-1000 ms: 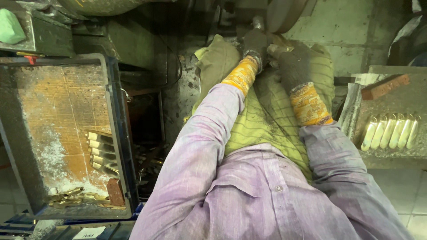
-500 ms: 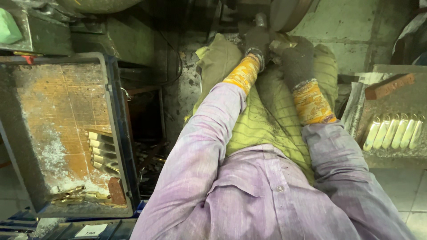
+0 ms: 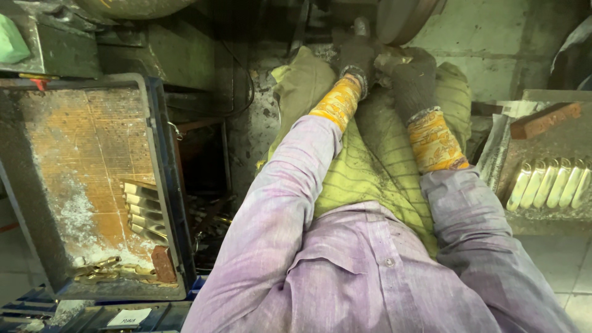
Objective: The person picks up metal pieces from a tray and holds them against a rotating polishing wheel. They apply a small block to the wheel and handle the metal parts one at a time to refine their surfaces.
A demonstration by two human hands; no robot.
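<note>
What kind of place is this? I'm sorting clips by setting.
Probably a small metal-polishing workshop. Both gloved hands press a small part against a spinning wheel; a dusty crate at the left holds brass bars, and a tray at the right holds a row of polished pieces.

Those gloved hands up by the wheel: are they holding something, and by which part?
Both the left hand and right hand close on a small pale metal piece beside the wheel. The gloves hide which part they grip.

Both hands point(image 3: 382, 68) meet below the wheel point(image 3: 404, 15), between left crate point(image 3: 166, 185) and right tray point(image 3: 542, 203).
</note>
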